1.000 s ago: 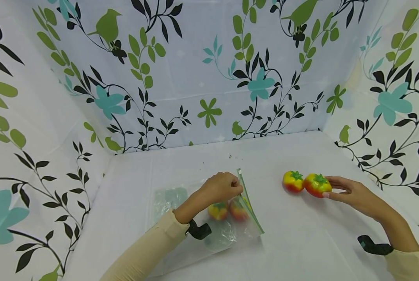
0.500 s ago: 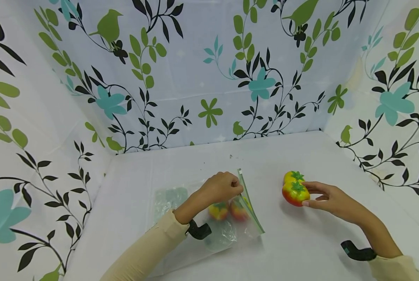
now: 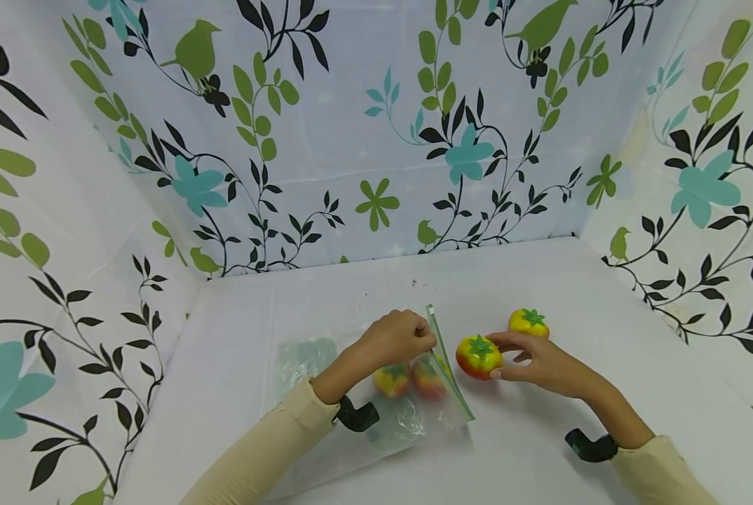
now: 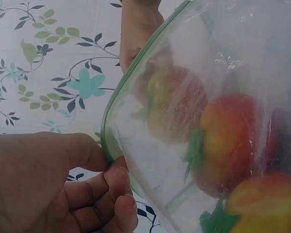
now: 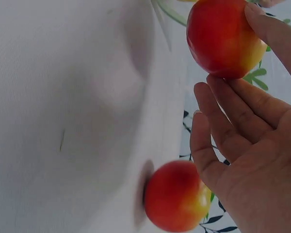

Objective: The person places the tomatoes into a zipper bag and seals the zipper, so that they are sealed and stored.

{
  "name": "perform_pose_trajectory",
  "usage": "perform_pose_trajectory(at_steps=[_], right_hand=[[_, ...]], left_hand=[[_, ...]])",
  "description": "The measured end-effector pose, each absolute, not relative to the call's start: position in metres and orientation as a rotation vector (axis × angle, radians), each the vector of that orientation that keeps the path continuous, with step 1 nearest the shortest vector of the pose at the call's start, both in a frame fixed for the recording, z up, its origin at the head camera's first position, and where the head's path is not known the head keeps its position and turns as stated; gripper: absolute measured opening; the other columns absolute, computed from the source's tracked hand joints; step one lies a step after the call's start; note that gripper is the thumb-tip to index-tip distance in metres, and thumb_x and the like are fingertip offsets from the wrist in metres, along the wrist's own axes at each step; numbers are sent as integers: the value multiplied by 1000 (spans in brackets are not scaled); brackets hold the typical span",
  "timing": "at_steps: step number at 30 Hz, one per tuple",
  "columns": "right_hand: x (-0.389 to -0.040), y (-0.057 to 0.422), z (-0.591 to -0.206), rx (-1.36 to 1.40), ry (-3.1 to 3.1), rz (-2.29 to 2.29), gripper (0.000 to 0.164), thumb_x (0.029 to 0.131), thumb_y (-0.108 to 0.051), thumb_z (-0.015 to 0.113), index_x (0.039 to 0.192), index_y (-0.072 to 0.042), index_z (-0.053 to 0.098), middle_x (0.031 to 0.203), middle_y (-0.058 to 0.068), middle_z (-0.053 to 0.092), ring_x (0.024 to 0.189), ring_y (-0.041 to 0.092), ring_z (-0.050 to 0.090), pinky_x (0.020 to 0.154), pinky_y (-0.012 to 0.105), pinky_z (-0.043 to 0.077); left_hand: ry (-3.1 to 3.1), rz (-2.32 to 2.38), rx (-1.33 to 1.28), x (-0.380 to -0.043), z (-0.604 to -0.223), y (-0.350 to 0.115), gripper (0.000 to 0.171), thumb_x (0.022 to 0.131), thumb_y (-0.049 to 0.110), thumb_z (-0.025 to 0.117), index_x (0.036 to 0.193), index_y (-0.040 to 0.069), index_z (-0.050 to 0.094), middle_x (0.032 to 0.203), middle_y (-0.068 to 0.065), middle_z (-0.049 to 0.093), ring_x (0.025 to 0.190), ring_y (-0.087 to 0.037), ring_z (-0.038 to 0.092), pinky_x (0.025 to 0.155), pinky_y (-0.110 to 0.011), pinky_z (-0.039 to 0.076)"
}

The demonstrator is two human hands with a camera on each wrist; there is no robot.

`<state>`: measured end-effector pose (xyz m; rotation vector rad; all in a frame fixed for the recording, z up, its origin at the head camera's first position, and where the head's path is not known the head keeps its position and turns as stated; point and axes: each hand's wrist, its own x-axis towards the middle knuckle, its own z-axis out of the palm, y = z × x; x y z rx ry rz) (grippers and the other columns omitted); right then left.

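In the head view my left hand (image 3: 397, 339) pinches the green-edged opening of a clear zip-lock bag (image 3: 385, 424). The left wrist view shows thumb and fingers on the green zip strip (image 4: 117, 99). Through the plastic I see a yellow-red tomato (image 3: 392, 379) and a second bagged tomato (image 3: 428, 379), both with green tops. My right hand (image 3: 543, 365) holds another tomato (image 3: 479, 356) between thumb and fingertips, just right of the bag's opening. In the right wrist view this held tomato (image 5: 225, 39) is off the table surface.
One loose tomato (image 3: 528, 322) sits on the white table (image 3: 540, 273) behind the right hand. A flat clear plastic sheet or bag part (image 3: 301, 358) lies under the left forearm. Leaf-patterned cloth (image 3: 376, 126) stands behind and at both sides.
My right hand has carried the tomato leftward, from beside the loose tomato, past it, to near the bag's opening. The left hand and bag stay in place.
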<state>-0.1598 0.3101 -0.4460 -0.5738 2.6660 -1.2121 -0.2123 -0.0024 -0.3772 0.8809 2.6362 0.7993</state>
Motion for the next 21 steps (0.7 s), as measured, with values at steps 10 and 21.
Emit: perform_pose_trajectory(at_steps=[10, 21], right_hand=[[-163, 292, -453, -645, 2641, -1173, 60, 94, -36, 78, 146, -11, 60, 141, 6, 67, 124, 29, 64, 97, 41, 54], [-168, 274, -456, -674, 2669, -1132, 58, 94, -38, 79, 145, -14, 62, 137, 0, 69, 122, 25, 65, 98, 45, 54]], left_hand=[[2645, 800, 888, -213, -376, -2, 37, 98, 21, 58, 61, 20, 52, 56, 9, 37, 51, -10, 34, 51, -26, 27], [2616, 835, 885, -212, -375, -4, 32, 98, 20, 58, 66, 19, 61, 58, 8, 44, 53, -10, 40, 52, -26, 31]])
